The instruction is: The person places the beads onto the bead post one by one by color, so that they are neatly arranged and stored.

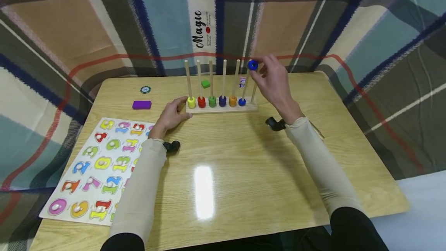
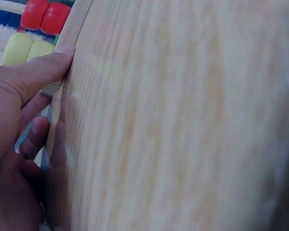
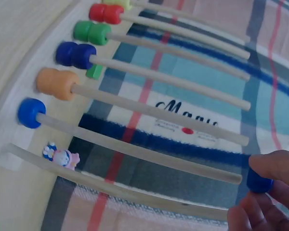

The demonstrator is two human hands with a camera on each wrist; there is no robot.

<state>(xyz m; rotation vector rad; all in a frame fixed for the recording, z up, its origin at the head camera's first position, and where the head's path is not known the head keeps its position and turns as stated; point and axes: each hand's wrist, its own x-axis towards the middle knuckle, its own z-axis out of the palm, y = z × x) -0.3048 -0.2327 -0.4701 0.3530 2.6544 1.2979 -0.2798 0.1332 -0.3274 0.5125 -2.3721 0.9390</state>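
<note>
A wooden bead stacker point(image 1: 221, 108) with several upright pegs stands at the back of the table. My left hand point(image 1: 170, 116) grips the left end of its base, close to the yellow beads point(image 2: 26, 48). With thumb and fingers, my right hand point(image 1: 273, 82) pinches a blue bead point(image 1: 252, 65) at the top of the peg that has one blue bead point(image 3: 31, 113) at its foot. In the right wrist view, the held bead is just off that peg's tip. Red, green, dark blue and orange beads point(image 3: 58, 83) sit in pairs on other pegs; the rightmost peg point(image 3: 86, 177) is bare.
A number puzzle board point(image 1: 94, 165) lies at the left, partly under my left forearm. Behind it are a purple block point(image 1: 141, 105) and a round token point(image 1: 145, 90). A green block point(image 1: 206, 84) and a small cartoon figure point(image 1: 242, 82) lie behind the pegs, before a plaid cloth point(image 1: 160, 18).
</note>
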